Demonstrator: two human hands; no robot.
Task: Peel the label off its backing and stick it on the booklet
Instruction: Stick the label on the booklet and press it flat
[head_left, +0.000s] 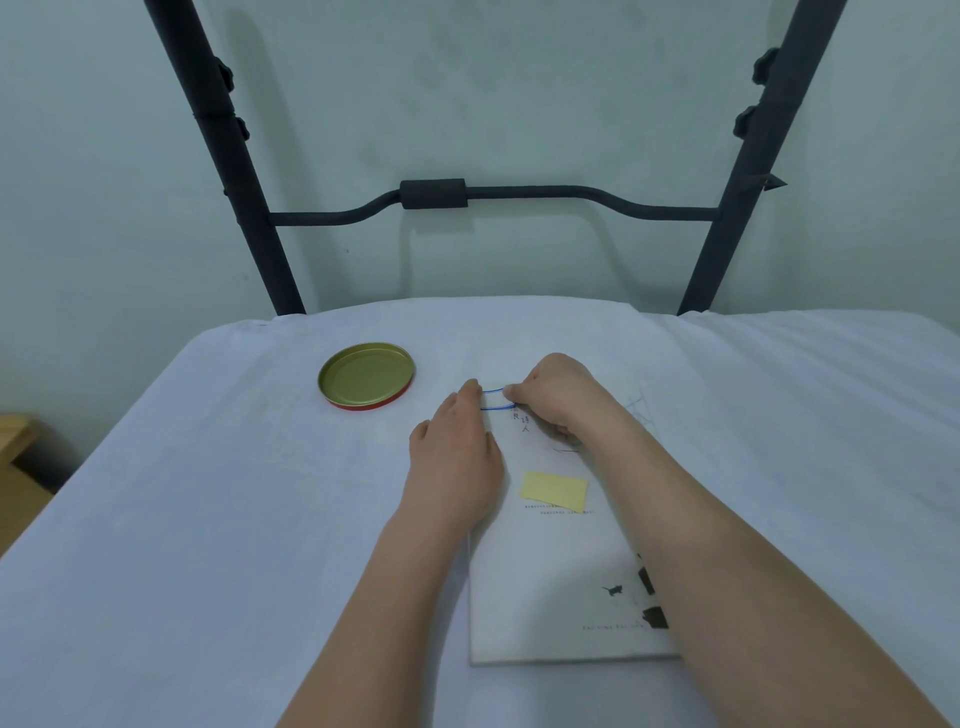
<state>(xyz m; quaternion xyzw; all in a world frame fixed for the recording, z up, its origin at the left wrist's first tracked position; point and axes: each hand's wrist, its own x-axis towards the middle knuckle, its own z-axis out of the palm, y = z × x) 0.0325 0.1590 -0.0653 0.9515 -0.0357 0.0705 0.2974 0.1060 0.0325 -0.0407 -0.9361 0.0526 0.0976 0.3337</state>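
Note:
A white booklet (550, 571) with small black print lies on the white cloth. Near its far end sits a white label (497, 399) with a blue border, flat or nearly flat on the cover. My left hand (457, 457) rests flat on the booklet's left edge, its fingertips touching the label's left end. My right hand (558, 397) has curled fingers that grip or press the label's right end. A yellow backing paper (554, 489) lies loose on the cover, between my forearms.
A round gold tin lid (367, 375) with a red rim lies left of the hands. A black metal frame (434, 195) stands behind the table against the wall. A wooden piece of furniture (15, 467) shows at the left edge.

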